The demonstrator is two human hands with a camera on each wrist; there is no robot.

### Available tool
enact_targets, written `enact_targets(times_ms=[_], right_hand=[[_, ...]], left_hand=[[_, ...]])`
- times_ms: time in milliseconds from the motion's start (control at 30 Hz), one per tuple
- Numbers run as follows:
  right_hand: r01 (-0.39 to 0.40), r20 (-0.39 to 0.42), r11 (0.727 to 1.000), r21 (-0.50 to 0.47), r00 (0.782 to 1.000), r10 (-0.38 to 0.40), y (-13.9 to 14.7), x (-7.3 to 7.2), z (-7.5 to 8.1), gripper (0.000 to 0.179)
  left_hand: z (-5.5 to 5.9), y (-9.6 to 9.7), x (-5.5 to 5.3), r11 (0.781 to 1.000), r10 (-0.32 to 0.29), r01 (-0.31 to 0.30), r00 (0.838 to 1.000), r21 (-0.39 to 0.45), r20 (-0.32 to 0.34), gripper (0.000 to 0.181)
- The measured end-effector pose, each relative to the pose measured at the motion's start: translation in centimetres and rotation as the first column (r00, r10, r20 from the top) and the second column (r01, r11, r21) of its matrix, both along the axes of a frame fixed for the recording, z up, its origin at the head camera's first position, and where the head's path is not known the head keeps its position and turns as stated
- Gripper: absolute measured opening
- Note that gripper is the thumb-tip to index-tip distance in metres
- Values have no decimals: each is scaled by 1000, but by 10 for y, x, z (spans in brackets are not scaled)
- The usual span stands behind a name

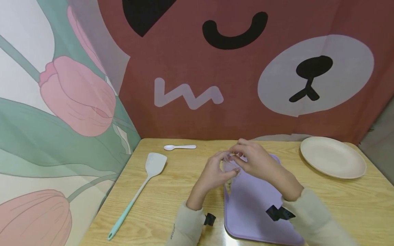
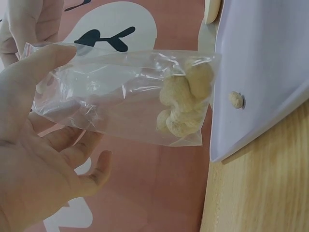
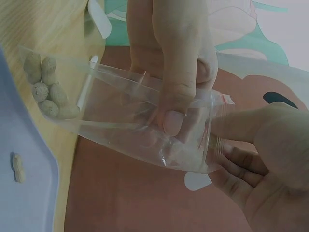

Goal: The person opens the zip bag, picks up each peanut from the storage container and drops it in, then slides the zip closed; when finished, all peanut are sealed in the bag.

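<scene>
A clear zip bag (image 2: 130,96) hangs upright from my left hand (image 1: 212,172), which grips it near its top with the thumb on one side and fingers on the other. Several unshelled peanuts (image 3: 50,89) lie at the bag's bottom. My right hand (image 1: 253,160) is at the bag's mouth, its thumb and fingertips reaching into it. Between them shows a small tan bit, seemingly a peanut (image 3: 213,142), mostly hidden by fingers and plastic. Below the hands is a purple tray (image 1: 255,208), with a single peanut (image 2: 236,100) lying on it.
To the left lies a white spatula (image 1: 155,164) with a mint handle, and behind it a small white spoon (image 1: 180,147). A cream plate (image 1: 332,157) sits at the back right of the wooden table (image 1: 184,177). A printed cloth (image 1: 184,61) hangs behind.
</scene>
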State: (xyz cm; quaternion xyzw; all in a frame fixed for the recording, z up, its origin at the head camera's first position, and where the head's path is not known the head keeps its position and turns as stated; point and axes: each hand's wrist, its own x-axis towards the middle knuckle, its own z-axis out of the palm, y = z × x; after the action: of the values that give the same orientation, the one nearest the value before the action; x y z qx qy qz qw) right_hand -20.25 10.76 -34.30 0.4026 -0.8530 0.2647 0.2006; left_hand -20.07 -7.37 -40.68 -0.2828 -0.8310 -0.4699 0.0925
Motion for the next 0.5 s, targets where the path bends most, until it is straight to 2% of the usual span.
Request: enact_targets(times_ms=[200, 500], right_hand=[[-1, -3, 1000, -3, 1000, 1, 1, 0, 1, 21], [21, 47, 1000, 22, 999, -22, 3, 1, 0, 22]], left_hand=[[1, 0, 0, 1000, -6, 6, 1000, -5, 14, 37], [-1, 1, 1, 1000, -6, 7, 1000, -20, 21, 47]])
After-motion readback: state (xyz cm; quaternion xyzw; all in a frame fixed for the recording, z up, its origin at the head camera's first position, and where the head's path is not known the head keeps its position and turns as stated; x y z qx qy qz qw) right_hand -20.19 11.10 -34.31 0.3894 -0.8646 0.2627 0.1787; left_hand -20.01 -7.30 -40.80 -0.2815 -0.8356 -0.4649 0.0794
